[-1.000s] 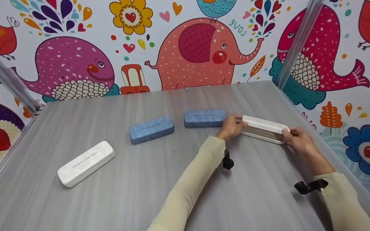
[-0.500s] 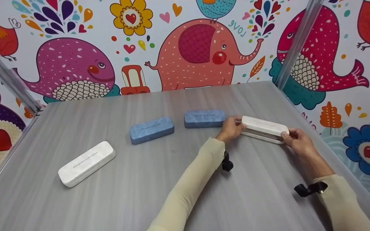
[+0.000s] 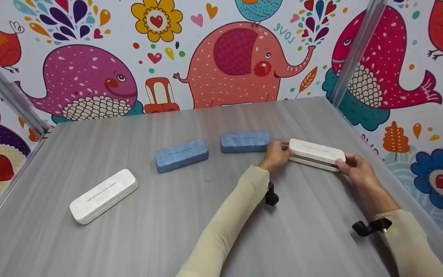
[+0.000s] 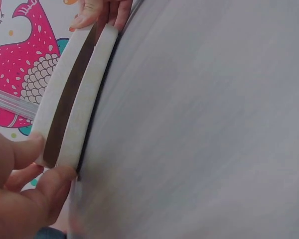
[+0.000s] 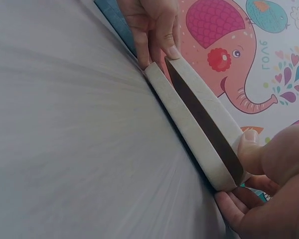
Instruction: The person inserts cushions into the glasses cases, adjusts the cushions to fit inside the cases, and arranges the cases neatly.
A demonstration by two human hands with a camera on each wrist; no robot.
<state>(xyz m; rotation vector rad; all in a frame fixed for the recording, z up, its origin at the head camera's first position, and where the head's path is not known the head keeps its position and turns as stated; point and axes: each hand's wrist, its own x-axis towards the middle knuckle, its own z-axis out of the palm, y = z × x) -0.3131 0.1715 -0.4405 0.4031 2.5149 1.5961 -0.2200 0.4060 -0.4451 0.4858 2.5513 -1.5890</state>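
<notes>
A white glasses case (image 3: 317, 149) sits at the right of the table with its lid slightly raised. Its dark brown inside shows through the narrow gap in both wrist views. My left hand (image 3: 277, 155) grips the case's left end, thumb on the lid (image 4: 62, 89) and fingers at the base (image 4: 87, 104). At the other end my right hand (image 3: 361, 171) holds it likewise, its thumb against the lid and its fingers by the lower half, as the right wrist view shows. What lies in the case cannot be seen.
A blue glasses case (image 3: 245, 142) lies just left of my left hand. Another blue case (image 3: 182, 156) rests farther left, and a closed white case (image 3: 104, 196) lies at the near left. Patterned walls border the grey table (image 3: 167, 231).
The lid of the white case has come down, so its gap is narrower than one second ago. Both hands keep their hold at the two ends. The other cases have not moved.
</notes>
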